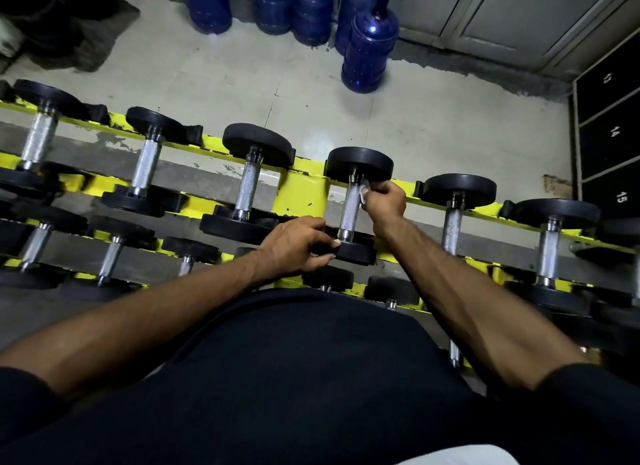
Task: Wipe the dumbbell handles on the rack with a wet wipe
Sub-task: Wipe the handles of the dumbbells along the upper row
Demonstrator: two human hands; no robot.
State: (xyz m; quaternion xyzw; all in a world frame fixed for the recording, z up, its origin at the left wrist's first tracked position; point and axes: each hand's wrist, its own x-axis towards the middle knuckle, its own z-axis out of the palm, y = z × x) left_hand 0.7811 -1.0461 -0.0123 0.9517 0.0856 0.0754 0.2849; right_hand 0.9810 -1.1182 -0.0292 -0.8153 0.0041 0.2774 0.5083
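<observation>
Head view: right hand [384,201] pinches the wet wipe [363,192] against the upper end of a dumbbell handle [349,206] at frame centre; left hand [298,244] grips its near weight plate [356,251]. Judged mid-task: which other handles on the rack [298,190] are done cannot be told.

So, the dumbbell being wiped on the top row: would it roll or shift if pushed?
Probably heavy for its size: the dumbbell has thick black heads on a metal handle. Its round heads could roll, but the yellow rack likely cradles it, and the left hand grips the near head.
</observation>
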